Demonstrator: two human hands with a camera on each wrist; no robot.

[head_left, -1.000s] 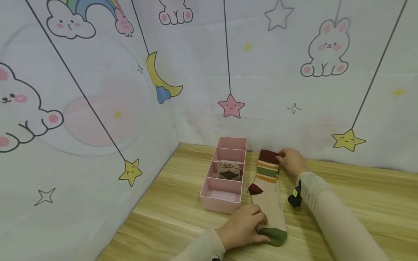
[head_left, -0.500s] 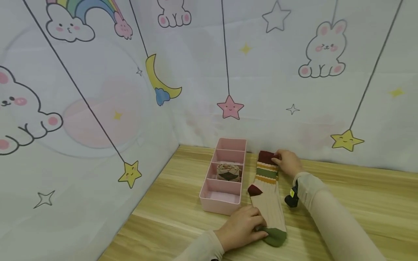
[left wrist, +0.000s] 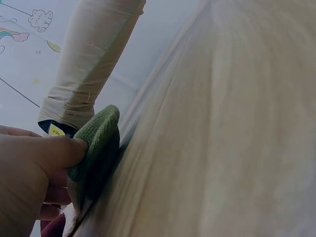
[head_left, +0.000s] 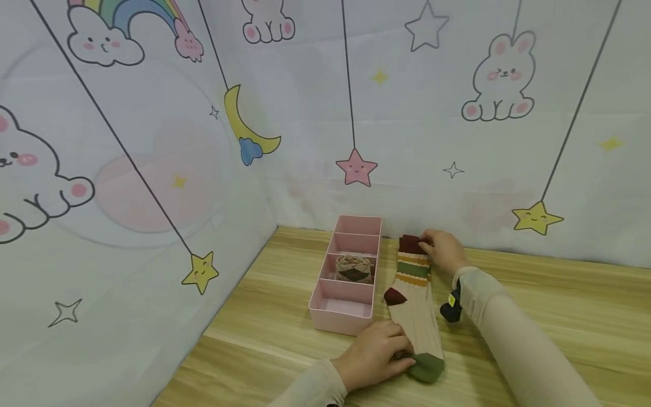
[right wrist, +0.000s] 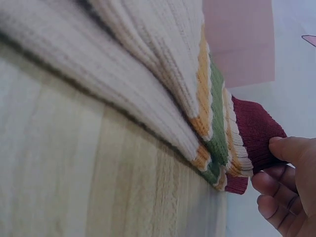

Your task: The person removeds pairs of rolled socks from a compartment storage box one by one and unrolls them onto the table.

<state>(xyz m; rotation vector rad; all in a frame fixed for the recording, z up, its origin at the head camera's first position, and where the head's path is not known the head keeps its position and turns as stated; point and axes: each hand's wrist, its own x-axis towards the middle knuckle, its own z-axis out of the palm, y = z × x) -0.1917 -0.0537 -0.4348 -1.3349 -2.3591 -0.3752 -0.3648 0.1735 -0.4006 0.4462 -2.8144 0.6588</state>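
A pair of long cream socks (head_left: 414, 319) lies stacked on the table, with dark red cuffs, orange and green stripes, a dark red heel and a green toe. My left hand (head_left: 376, 355) pinches the green toe (left wrist: 96, 136) between thumb and fingers, its edge raised in the left wrist view. At the far end my right hand (head_left: 445, 251) pinches the upper dark red cuff (right wrist: 254, 131); the lower sock's cuff (right wrist: 237, 184) shows beneath it. Left of the socks stands a pink divided box (head_left: 339, 323), and one compartment holds a rolled sock bundle (head_left: 353, 269).
The wood-grain table (head_left: 244, 316) meets a white cloth backdrop (head_left: 300, 124) printed with rabbits and stars along the back and left. My left hand is close to the box's front right corner. A black wrist device (head_left: 451, 308) sits on the right forearm.
My right hand has shifted slightly left over the cuff. The left hand stays at the toe. The whole head view has drifted a little.
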